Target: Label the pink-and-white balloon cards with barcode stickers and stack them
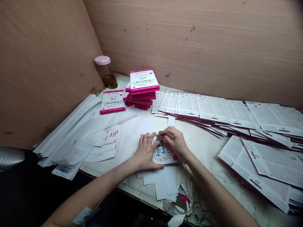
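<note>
A white "happy birthday" card packet [163, 157] with coloured dots lies turned sideways on the table before me. My left hand [145, 154] rests on its left part, with the fingers spread and the thumb along its near edge. Above the packet's far side, my right hand [177, 140] pinches a small pale piece of paper [162, 132]. Whether that piece is attached to the packet is hidden by the fingers. White paper strips [162, 186] stick out under the packet toward the table's near edge.
Magenta-edged packets [143, 83] are stacked at the back, beside a single packet [113, 102] and a lidded plastic container [107, 72] of brown liquid. Rows of printed cards [209, 108] cover the right side. White sheets [68, 126] lie left; paper scraps [184, 198] litter the near edge.
</note>
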The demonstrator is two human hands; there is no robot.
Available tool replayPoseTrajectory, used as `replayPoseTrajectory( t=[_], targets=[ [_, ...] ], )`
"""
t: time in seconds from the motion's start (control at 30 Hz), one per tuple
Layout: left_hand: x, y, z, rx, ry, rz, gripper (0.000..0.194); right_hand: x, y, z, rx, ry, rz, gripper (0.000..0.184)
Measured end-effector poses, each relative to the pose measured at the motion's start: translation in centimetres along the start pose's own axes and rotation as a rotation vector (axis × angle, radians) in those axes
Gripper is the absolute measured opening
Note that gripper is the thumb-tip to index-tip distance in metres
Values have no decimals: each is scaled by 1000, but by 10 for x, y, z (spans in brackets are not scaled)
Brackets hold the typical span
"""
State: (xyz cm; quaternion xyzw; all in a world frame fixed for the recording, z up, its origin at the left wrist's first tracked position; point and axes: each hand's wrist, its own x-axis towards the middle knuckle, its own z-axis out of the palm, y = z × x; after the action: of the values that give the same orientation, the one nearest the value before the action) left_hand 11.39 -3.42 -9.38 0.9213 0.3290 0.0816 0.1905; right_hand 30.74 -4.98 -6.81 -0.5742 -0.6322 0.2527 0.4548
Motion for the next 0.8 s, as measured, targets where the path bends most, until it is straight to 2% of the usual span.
replayPoseTrajectory(
  t=[0.1,0.2,0.37,0.47,0.57,0.63,0.7,0.8],
  targets=[
    [4,-2,-2,5,-20,2,106,-15,2,3,-39,-12,-66,19],
    [6,-4,-4,9,-33,25,116,-18,6,6,-74,7,-104,21],
    [6,-7,-4,3,-7,15,110,-27,15,4,-114,8,-239,29],
    [4,-10,-4,-47,25,27,115,-36,23,5,-171,-39,-296,31],
    [4,-10,-7,-21,-15,40,121,-47,26,4,-266,-90,-376,24],
    [5,-9,-10,34,-60,57,114,-58,21,-2,-341,-117,-416,21],
    [7,-6,-14,78,-77,64,105,-75,10,-12,-399,-200,-433,20],
    [10,-3,-18,121,-84,73,104,-106,-10,-28,-438,-417,-409,23]
  ],
)
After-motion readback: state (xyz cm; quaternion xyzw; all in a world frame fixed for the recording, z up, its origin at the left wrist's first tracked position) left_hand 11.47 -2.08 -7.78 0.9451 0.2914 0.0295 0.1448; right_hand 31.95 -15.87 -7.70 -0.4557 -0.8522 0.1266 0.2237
